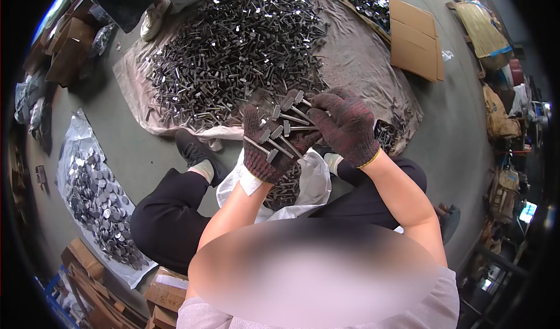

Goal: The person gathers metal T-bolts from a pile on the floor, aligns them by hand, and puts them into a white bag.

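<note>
Half-open left hand (262, 161) cradles grey T-shaped metal pieces (276, 135); right hand (346, 126) (both in red-black knit gloves (357, 140)) curls beside them, grip unclear

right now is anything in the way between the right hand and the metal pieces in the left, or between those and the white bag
Nothing visible separates the right hand from the metal pieces. Toward the white bag, only the left hand holding them intervenes, overlapping the bag's rim in this view.
</note>
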### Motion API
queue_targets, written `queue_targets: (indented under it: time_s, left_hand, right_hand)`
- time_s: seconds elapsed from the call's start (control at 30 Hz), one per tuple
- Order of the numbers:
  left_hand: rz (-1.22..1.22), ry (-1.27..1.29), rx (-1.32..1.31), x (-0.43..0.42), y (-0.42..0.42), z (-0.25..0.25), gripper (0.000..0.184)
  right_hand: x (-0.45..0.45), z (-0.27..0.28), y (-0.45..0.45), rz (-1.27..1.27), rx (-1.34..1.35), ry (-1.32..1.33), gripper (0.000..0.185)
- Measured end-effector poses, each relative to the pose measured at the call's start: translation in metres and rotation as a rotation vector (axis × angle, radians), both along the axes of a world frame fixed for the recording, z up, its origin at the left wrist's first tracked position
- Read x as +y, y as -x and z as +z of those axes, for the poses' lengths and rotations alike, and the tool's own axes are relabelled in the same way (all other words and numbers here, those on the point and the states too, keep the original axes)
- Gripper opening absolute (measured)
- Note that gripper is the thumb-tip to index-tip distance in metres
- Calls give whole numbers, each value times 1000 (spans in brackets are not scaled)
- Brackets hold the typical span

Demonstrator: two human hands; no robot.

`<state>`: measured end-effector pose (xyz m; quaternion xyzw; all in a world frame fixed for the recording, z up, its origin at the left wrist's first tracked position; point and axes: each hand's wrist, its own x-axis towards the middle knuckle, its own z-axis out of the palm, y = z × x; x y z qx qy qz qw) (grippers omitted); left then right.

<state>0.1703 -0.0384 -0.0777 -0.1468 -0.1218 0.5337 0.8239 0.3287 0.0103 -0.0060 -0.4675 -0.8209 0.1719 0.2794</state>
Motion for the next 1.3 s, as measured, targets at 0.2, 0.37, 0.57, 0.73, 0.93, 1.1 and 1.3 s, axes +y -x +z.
queue_targets:
  time_s: [0.2,0.37,0.57,0.73,0.93,1.1,1.3]
  left_hand:
    - [-2,60,182,2,1,0,97]
    - [86,-102,143,7,-2,-10,93]
    - [41,-13,192,3,0,-12,86]
    - [44,-6,396,6,2,-6,74]
    - [59,-13,239,6,3,-16,76]
    - [73,32,256,8,4,-21,83]
    - [123,103,260,15,20,-29,78]
  right_hand:
    - [-1,6,4,-4,-107,33,24]
    - [-3,5,5,-38,-48,146,23]
    - [-4,6,3,-124,7,239,20]
    - [5,3,-3,-199,-13,133,19]
    - [11,-13,-10,-180,33,57,29]
    - [14,-22,4,-207,-161,-60,50]
    - [6,-9,64,-210,-184,-15,60]
